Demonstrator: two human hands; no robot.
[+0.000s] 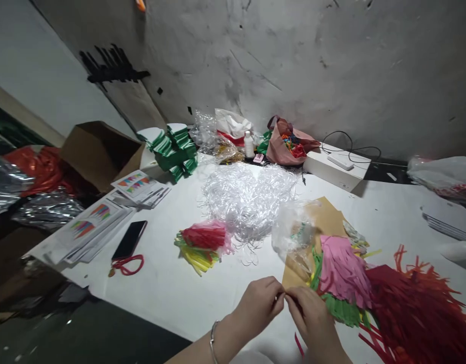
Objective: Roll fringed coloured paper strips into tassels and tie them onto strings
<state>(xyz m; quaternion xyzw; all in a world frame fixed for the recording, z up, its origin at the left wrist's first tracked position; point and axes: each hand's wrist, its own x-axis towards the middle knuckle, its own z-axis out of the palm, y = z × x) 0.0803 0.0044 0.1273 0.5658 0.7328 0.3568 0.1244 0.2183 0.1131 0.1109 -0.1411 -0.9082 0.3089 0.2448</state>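
My left hand [260, 302] and my right hand [312, 314] meet at the table's near edge, thumbs and fingertips pinched together. Whatever lies between the fingertips is too small or hidden to name. Below my right hand a narrow dark-pink strip [299, 345] shows; whether it joins my fingers I cannot tell. Close to my right hand lie fringed tissue-paper tassels: a pink bundle [339, 265], a green one [342, 309] and a dark red one [411, 308]. Beyond my hands is a clear plastic bag [293, 227], partly over a brown paper sheet [326, 212].
Mid-table lie a heap of clear stringy strands [251, 194] and a red, pink and yellow tassel bundle [204, 240]. On the left are a phone [129, 240], printed cards [92, 222] and green folded bundles [175, 151]. A white box [337, 167] stands by the wall.
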